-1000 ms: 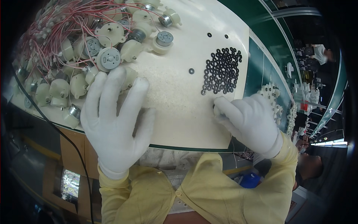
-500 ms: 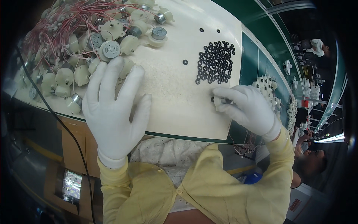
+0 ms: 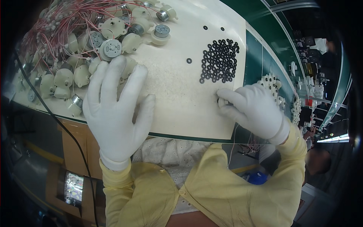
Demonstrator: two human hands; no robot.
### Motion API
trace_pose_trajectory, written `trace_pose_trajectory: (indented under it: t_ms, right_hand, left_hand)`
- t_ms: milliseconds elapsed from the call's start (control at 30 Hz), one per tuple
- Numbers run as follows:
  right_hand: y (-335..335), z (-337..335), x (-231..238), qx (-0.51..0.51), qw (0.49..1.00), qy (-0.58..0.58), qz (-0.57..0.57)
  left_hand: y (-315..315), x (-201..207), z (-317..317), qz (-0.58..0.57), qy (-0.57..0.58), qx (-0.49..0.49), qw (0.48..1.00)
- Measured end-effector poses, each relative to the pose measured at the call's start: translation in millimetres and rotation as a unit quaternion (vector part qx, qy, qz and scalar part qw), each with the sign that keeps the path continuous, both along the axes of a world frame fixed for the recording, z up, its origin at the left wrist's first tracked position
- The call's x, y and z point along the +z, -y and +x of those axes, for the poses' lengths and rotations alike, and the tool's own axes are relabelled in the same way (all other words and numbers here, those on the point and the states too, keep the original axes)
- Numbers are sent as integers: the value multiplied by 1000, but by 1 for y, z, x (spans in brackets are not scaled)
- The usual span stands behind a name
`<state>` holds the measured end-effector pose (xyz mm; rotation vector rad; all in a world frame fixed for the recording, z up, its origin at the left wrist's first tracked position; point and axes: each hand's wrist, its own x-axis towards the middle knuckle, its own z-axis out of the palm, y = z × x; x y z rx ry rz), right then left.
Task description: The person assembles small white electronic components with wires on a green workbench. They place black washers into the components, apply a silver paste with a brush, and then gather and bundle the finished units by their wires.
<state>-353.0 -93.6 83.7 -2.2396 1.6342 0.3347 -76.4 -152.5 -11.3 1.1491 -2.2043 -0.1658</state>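
My left hand [image 3: 116,115], in a white glove, lies flat with its fingers spread. Its fingertips reach the near edge of a heap of small geared motors [image 3: 110,49] with pale plastic housings and red and white wires. At the right of the white board, my gloved right hand [image 3: 259,111] is closed in a pinch around a small geared motor [image 3: 223,101]. Most of that motor is hidden by the fingers; a thin wire hangs below the hand. Just beyond it lies a cluster of black rubber rings [image 3: 219,62], with a few single rings [image 3: 189,60] apart from it.
The white board [image 3: 181,113] covers the green bench. Several motors fitted with black rings [image 3: 269,84] stand right of my right hand. A black cable [image 3: 62,123] hangs at the left. Cardboard boxes [image 3: 77,149] are below the bench edge. Another person [image 3: 317,160] is at the far right.
My right wrist has shifted slightly right and the pinched motor has turned, showing less of its dark end. My left hand stays in place. The view has tilted a little.
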Motion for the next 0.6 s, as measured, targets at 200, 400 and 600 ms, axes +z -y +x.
trace_pose_trajectory:
  t_ms: [200, 400, 600]
  right_hand:
    - [-22, 1, -15, -63, 994, 42, -84]
    - [-18, 19, -12, 21, 988, -90, -123]
    - [-37, 0, -28, -229, 921, 306, -69]
  left_hand:
    - [0, -3, 3, 8, -7, -13, 1000]
    - [-2, 1, 1, 19, 6, 2, 1000]
    - [-12, -9, 9, -80, -53, 51, 994]
